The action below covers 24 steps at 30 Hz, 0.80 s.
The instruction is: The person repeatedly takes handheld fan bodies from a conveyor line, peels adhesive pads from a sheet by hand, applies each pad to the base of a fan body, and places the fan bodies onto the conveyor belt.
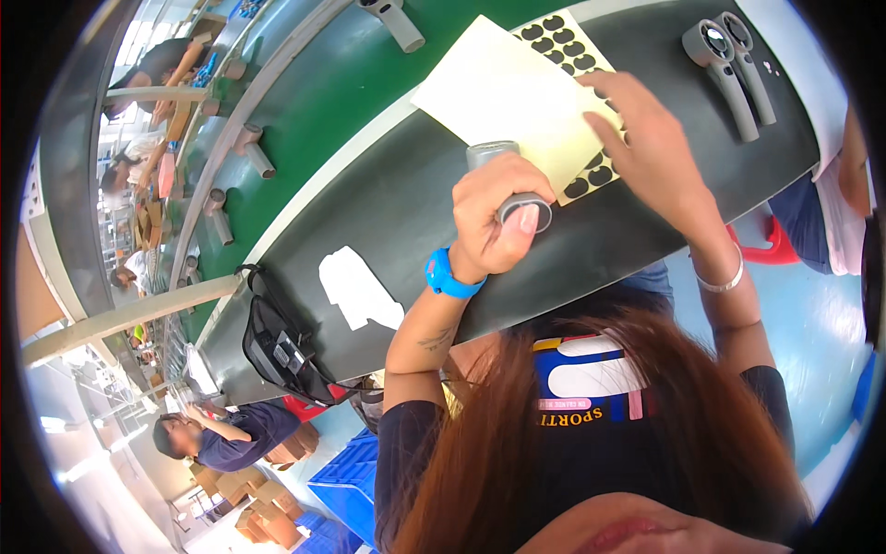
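My left hand (pixel 489 203) is wrapped around a grey handheld fan (pixel 489 153), its thumb pressed near a round end; much of the fan is hidden by the fingers. Just beyond it on the dark table lies a sheet of black stickers (pixel 559 42), largely covered by a pale yellow backing sheet (pixel 503 88). Over the right edge of these sheets hovers my right hand (pixel 651 148), its thumb and index finger apart, with nothing visible between them.
Two grey handheld fans (pixel 729 78) lie at the table's far right. A white paper cutout (pixel 355 286) and a black bag (pixel 281 342) are to the left. More grey fans (pixel 254 152) sit on the green conveyor (pixel 309 111). A co-worker (pixel 231 439) sits at the lower left.
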{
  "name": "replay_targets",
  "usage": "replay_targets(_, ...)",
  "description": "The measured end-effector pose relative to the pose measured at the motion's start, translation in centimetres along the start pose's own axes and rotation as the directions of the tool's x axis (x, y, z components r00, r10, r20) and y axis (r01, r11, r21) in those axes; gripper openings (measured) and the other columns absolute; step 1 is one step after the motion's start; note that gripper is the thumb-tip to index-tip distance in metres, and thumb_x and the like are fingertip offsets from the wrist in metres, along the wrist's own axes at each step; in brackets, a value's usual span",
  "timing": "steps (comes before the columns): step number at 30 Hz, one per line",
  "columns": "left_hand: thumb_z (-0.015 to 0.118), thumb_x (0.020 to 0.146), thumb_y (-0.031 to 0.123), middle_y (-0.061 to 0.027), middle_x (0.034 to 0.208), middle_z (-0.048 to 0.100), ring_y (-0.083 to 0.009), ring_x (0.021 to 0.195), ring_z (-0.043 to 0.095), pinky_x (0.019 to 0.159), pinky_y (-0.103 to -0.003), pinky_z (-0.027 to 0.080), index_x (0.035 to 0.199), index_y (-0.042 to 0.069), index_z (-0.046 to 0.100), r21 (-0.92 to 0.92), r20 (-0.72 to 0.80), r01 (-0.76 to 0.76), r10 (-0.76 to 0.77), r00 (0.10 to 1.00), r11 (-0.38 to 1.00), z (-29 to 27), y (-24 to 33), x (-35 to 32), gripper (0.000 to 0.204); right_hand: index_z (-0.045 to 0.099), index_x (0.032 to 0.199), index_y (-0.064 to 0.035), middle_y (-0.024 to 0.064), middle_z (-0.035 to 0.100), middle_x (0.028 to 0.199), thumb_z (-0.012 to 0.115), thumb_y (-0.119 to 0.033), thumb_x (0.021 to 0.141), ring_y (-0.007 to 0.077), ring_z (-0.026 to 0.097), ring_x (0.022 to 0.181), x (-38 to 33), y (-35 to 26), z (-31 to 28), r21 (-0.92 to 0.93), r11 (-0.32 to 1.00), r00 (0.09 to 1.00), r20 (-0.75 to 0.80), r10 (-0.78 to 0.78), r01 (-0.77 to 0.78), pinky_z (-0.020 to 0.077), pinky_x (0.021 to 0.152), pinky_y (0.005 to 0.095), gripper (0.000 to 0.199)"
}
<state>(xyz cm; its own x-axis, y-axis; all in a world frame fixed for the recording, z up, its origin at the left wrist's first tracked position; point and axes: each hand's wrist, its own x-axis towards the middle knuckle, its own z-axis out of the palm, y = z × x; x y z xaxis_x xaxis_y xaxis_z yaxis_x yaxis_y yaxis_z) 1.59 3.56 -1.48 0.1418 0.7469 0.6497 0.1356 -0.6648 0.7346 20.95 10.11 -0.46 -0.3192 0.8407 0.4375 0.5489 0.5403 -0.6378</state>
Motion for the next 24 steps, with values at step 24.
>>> replay_targets(24,0.061,0.078,0.02,-0.0062,0.063,0.054,-0.0243,0.064,0.053,0.062,-0.032,0.044,0.066,0.004,0.056,0.804,0.169,-0.144,0.011,0.986,0.578,-17.5,-0.3,4.1,0.02,0.054,0.114,-0.0028,0.0165,0.052,0.118,0.062,-0.017,0.085,0.0342,0.051,0.109,11.3,0.3,11.1,-0.094,0.947,0.867,0.438,-0.238,0.308,0.041,0.093,0.0409,0.034)
